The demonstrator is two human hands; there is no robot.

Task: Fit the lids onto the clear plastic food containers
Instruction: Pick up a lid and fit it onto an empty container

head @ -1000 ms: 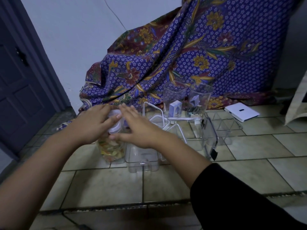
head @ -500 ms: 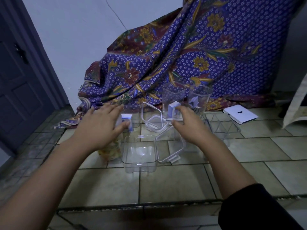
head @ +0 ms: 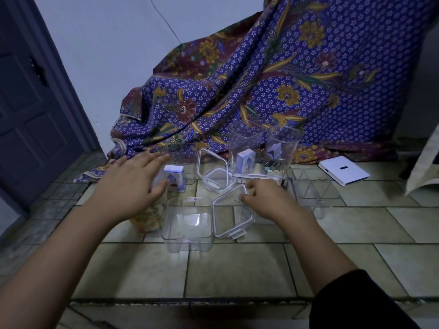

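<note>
Pale floor tiles point(head: 237, 269) fill the lower half of the view. A dark door point(head: 35, 115) stands at 9 o'clock, and a blue flowered cloth point(head: 285, 79) hangs down the wall from 1 o'clock to the floor.

Near the middle of the tiles stands a square container point(head: 187, 241), clear, open on top and with nothing in it. A loose lid point(head: 228, 217) lies against its side at 3 o'clock, clip end nearest the camera. The right hand point(head: 268, 203) reaches in from 5 o'clock out of a black sleeve point(head: 356, 305). Its fingers are curled, and thumb and forefinger pinch the far corner of that lid.

The left hand point(head: 128, 186) comes in from 7 o'clock and lies palm down, fingers straight and spread, on top of a snack jar point(head: 147, 219). The jar stands just beside the square container at 9 o'clock. Its top is hidden under the palm.

At 12 o'clock from the square container a second lid point(head: 213, 176) leans tilted on its edge. A small white and blue box point(head: 174, 178) sits at 11 o'clock, just off the left thumb. Against the cloth stand 2 tall clear containers, a square one point(head: 247, 141) and a round one point(head: 282, 148). A second small box point(head: 245, 162) is at the square one's base, though inside or in front cannot be told.

A low clear tub point(head: 311, 193) stands at 3 o'clock from the right hand, and a flat white box point(head: 342, 170) lies at 2 o'clock.
</note>
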